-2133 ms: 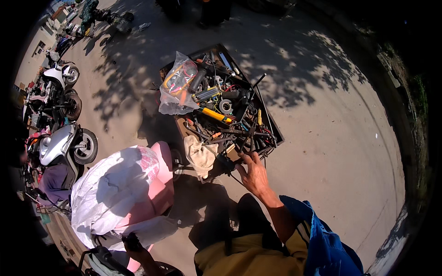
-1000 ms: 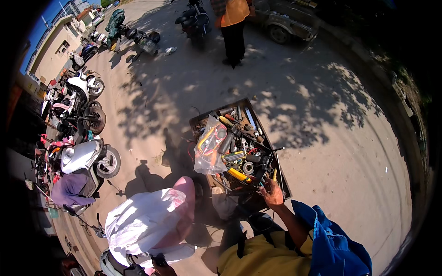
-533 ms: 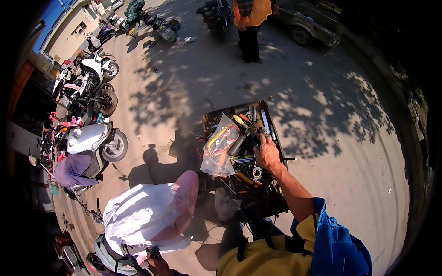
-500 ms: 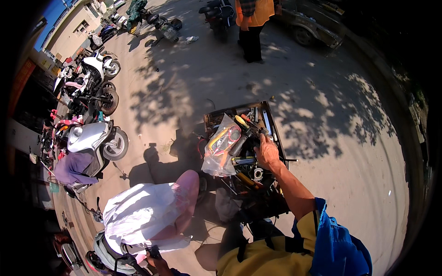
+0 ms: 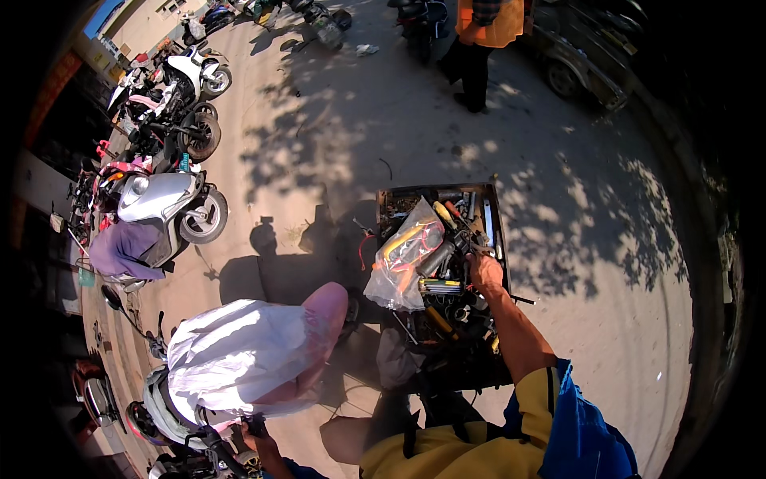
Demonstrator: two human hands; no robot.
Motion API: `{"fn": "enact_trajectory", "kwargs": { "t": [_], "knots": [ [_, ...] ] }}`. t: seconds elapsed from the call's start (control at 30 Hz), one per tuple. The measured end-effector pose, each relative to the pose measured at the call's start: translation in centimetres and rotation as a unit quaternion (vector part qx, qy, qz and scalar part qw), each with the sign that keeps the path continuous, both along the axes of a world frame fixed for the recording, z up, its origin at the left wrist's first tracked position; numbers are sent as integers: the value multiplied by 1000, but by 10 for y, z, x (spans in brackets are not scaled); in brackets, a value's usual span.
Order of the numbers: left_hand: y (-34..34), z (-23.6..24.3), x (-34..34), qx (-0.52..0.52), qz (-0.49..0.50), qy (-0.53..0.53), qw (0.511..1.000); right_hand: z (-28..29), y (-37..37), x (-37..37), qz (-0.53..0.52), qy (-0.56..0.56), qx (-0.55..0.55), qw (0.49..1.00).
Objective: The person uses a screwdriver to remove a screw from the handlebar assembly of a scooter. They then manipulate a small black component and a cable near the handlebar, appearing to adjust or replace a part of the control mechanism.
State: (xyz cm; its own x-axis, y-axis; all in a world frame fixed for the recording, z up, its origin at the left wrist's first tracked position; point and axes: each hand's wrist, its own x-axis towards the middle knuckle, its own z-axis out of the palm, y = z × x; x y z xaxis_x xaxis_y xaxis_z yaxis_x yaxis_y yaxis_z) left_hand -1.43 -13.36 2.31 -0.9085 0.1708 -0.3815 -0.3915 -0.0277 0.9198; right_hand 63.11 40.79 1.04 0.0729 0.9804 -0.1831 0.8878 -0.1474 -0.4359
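My right hand [image 5: 486, 272] reaches into the right side of a dark tool box [image 5: 499, 209] crammed with hand tools. Its fingers are closed down among dark metal pieces; whatever they grip is too small to name. Beside it, on top of the tools, lies a clear plastic bag [image 5: 405, 259] with yellow, orange and red things inside. A long silvery tool [image 5: 488, 219] rests along the box's right wall. Low on the left, my left hand [image 5: 259, 443] is curled at a small dark object, near a scooter's handlebar [image 5: 214, 443]; its fingers are partly hidden.
A scooter seat under a white and pink cover [image 5: 239, 355] stands left of the box. Parked scooters, including a silver one [image 5: 155, 198], line the left side. A person in an orange vest [image 5: 495, 24] is ahead, near a vehicle [image 5: 570, 68] at the far right.
My view has shifted, so the box sits farther right in it. My right hand stays in the box's right side. The person in the vest has taken a step.
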Motion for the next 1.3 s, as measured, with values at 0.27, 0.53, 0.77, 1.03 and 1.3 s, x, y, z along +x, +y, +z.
{"fn": "enact_trajectory", "kwargs": {
  "t": [0.27,0.53,0.77,1.03,1.3],
  "knots": [
    [-26,-23,-5,-37,-64,77,994,-7,-14,0,-103,0,39,994],
    [-51,-22,-18,-89,-163,173,967,36,37,-10,-185,-41,46,981],
    [-36,-9,-11,-47,-134,180,973,21,82,-17,-139,-1,57,989],
    [-7,13,6,-421,-272,426,754,105,-92,-56,-25,97,243,965],
    [22,35,25,-101,-208,149,961,30,-266,-69,41,-89,5,995]
  ]
}}
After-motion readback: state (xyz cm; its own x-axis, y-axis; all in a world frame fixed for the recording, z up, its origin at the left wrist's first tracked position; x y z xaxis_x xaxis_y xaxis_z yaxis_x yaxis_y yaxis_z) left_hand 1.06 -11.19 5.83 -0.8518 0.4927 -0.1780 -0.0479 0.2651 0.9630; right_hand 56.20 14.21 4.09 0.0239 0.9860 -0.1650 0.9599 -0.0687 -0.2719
